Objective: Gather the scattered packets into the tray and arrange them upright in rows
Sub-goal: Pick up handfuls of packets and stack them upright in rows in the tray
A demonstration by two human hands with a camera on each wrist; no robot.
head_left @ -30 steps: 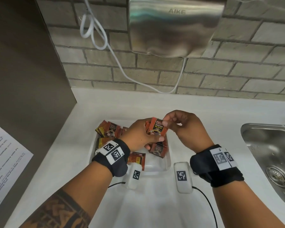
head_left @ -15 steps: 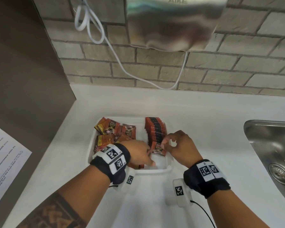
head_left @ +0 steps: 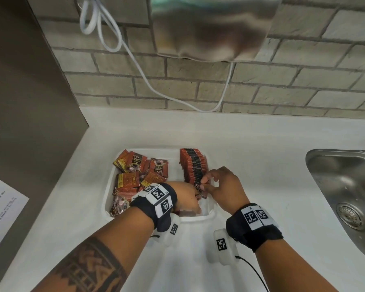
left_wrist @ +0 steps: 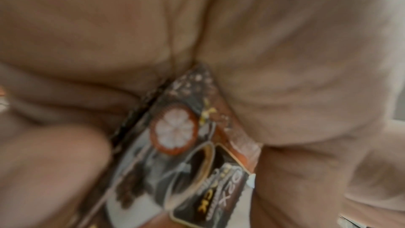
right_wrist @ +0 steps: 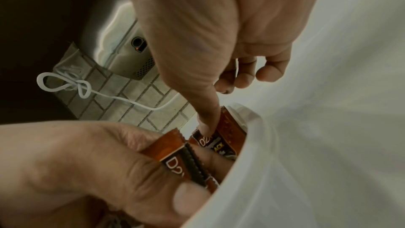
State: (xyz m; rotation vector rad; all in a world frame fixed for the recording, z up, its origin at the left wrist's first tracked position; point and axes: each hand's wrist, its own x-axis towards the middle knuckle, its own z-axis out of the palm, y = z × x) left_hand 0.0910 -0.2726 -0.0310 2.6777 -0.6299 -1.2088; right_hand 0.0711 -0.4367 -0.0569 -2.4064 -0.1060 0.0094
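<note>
A white tray (head_left: 211,216) sits on the counter. A tight row of upright brown-orange packets (head_left: 193,165) fills its right side, and loose packets (head_left: 135,171) lie jumbled on its left. My left hand (head_left: 187,199) is down in the tray's near end and grips a few packets (left_wrist: 186,145) between thumb and fingers; they show again in the right wrist view (right_wrist: 175,155). My right hand (head_left: 204,185) pinches the top edge of the front packet (right_wrist: 221,145) at the row's near end. Its other fingers (right_wrist: 243,77) are curled clear of the tray wall (right_wrist: 252,145).
A steel sink (head_left: 346,186) is set into the counter at the right. A hand dryer (head_left: 209,28) hangs on the brick wall above the tray, with a white cable (head_left: 135,60) looping down. A printed sheet (head_left: 2,207) and a dark panel lie to the left.
Both hands came down from above the tray, where they held a packet together, to the near end of the upright row. The left hand now reaches lower into the tray.
</note>
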